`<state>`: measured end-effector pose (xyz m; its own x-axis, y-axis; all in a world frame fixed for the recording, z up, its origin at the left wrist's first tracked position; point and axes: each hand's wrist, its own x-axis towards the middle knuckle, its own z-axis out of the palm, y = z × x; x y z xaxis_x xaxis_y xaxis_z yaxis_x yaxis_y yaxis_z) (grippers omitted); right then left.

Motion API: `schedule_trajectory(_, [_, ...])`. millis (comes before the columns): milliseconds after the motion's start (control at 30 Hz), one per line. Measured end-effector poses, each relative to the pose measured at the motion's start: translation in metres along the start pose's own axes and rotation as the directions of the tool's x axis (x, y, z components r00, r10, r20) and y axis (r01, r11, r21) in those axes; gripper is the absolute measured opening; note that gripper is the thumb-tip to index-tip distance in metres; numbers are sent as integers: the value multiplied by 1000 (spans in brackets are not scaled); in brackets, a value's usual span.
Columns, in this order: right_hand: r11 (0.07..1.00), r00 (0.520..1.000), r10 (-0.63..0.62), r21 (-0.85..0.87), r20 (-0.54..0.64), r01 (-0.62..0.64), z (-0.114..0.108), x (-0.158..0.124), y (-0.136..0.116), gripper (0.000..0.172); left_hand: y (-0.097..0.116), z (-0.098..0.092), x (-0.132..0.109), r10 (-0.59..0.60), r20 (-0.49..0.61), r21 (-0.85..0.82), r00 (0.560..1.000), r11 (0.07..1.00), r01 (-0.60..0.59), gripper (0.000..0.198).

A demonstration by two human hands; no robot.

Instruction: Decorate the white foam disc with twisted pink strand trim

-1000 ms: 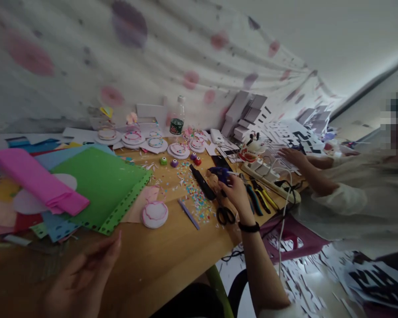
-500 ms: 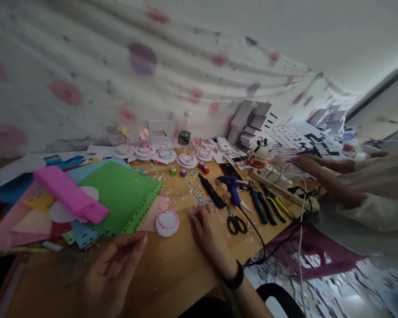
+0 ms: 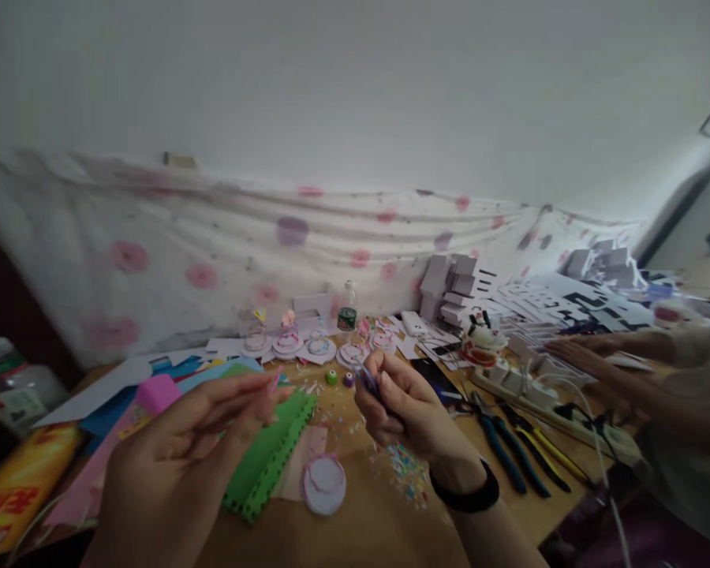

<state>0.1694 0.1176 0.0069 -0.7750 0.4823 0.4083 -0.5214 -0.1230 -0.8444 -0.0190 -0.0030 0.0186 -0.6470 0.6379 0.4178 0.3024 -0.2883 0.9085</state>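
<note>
My right hand [image 3: 411, 414] is raised above the wooden table [image 3: 384, 528], closed in a pinch on a thin purple stick [image 3: 364, 378] that pokes up from my fingertips. A black band sits on that wrist. My left hand [image 3: 177, 465] is lifted to the same height on the left, thumb and forefinger pressed together at the tips; what they hold, if anything, is too small to make out. Below and between my hands lie a white round disc with a pink rim [image 3: 324, 485] and a green foam sheet with punched edges [image 3: 269, 457].
Coloured confetti [image 3: 405, 461], pliers [image 3: 502, 450] and a white power strip [image 3: 544, 394] lie to the right. Another person's hands [image 3: 573, 351] rest on printed paper pieces. Decorated discs [image 3: 287, 345], a bottle [image 3: 347, 312] and white boxes [image 3: 455, 284] line the back; a jar [image 3: 12, 386] stands left.
My right hand went from the blue glue gun to the purple stick on the table, picked it up and raised it. My left hand rose too. The view tilted upward.
</note>
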Motion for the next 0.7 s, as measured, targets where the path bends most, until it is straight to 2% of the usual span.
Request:
schedule_trajectory(133, [998,994,-46,38,104,42,6,18,-4,21,2,4,2,189,-69,68,980,981,-184,13])
schedule_trajectory(233, [997,989,-65,-29,135,69,11,29,-5,19,-5,6,3,365,-108,140,925,926,-350,6])
schedule_trajectory(267, [993,991,-68,-84,116,78,14,32,-5,19,-7,6,3,425,-118,163,898,900,-405,3])
schedule_trajectory(367, [939,988,-149,-316,-24,134,26,35,-2,20,-11,10,5,565,-144,230,812,817,-528,13])
schedule_trajectory(467, [851,952,-262,-502,-157,152,34,33,5,27,-12,13,9,641,-131,293,757,754,-588,16])
schedule_trajectory(567, [830,936,-279,-544,-216,122,36,31,17,19,-14,15,14,674,-91,324,733,717,-618,17])
schedule_trajectory(700, [834,939,-262,-543,-225,102,35,31,28,15,-17,15,20,678,-7,348,735,691,-634,19])
